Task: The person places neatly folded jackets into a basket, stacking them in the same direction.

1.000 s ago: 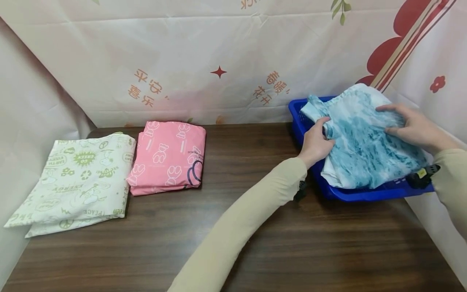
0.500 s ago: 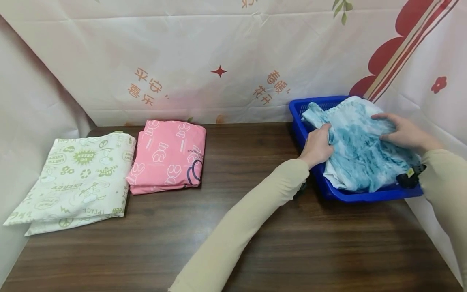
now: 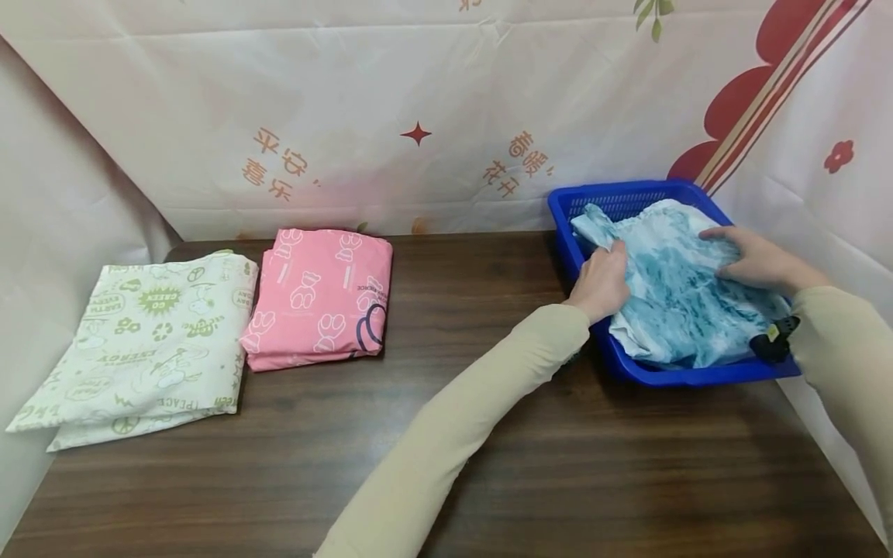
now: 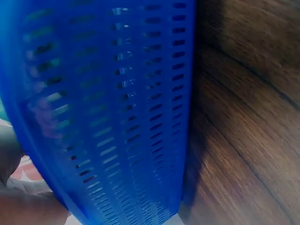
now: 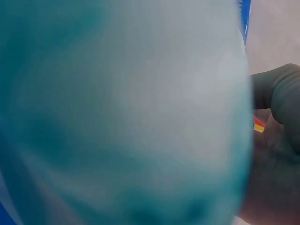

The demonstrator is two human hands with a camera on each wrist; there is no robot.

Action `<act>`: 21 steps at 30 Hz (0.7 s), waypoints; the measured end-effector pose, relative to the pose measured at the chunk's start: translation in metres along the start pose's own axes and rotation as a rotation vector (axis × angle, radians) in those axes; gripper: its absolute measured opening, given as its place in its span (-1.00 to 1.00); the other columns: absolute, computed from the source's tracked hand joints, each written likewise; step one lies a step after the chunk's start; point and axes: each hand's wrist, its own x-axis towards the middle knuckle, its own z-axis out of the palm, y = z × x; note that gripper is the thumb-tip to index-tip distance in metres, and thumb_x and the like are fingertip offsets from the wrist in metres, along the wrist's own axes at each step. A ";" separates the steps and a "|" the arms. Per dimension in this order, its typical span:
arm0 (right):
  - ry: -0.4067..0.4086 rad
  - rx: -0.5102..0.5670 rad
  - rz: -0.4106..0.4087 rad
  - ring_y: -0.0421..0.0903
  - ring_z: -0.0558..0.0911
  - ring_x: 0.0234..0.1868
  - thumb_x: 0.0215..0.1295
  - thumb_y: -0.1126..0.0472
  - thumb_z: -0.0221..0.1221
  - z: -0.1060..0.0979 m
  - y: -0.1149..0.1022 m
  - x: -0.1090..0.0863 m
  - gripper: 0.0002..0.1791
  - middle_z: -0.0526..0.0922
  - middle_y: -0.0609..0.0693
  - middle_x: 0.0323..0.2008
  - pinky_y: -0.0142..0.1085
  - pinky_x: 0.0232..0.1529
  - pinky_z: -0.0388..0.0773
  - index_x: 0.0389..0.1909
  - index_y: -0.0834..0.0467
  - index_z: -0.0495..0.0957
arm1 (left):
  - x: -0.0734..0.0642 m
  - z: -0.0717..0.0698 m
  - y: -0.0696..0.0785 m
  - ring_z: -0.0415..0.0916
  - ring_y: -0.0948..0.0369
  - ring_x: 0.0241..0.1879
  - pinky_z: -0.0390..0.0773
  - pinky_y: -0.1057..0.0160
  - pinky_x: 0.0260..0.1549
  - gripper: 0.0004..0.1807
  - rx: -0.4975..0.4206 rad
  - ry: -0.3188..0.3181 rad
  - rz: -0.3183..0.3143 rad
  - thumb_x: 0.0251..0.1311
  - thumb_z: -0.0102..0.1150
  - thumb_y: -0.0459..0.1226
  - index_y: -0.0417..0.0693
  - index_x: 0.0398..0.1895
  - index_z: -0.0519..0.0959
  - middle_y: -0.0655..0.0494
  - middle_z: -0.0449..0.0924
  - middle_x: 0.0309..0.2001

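A folded blue-and-white marbled cloth point(image 3: 687, 271) lies in the blue plastic basket point(image 3: 649, 377) at the right, its upper left corner bunched. My left hand point(image 3: 600, 285) grips the cloth's left edge at the basket's side, thumb on top, the other fingers mostly hidden. In the left wrist view, fingers point(image 4: 28, 206) show at the rim of the slotted basket wall point(image 4: 136, 103). Over the right part of the cloth rests my right hand point(image 3: 760, 263), with index finger and thumb spread apart. The cloth point(image 5: 140, 93) fills most of the right wrist view, blurred, beside that hand point(image 5: 276, 154).
A folded pink cloth point(image 3: 317, 298) with white outline figures lies on the dark wooden table point(image 3: 481, 325). Left of it is a folded pale cloth point(image 3: 146, 349) with green print. A printed white curtain point(image 3: 391, 93) hangs behind the table and at both sides.
Both hands have lowered the marbled cloth farther into the basket, so that more of the back rim shows. My right hand has moved left and slightly down. The pink and pale cloths stay put.
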 end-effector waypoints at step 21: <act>0.067 -0.206 -0.094 0.56 0.09 0.23 0.36 0.26 0.13 0.011 -0.038 0.007 -0.23 0.04 0.60 0.28 0.45 0.08 0.05 0.44 0.37 -0.05 | -0.022 -0.020 -0.055 -0.04 -0.01 0.43 0.17 0.11 0.29 -0.46 0.125 0.070 0.168 0.41 -0.03 -0.05 0.02 0.40 0.28 -0.15 -0.02 0.47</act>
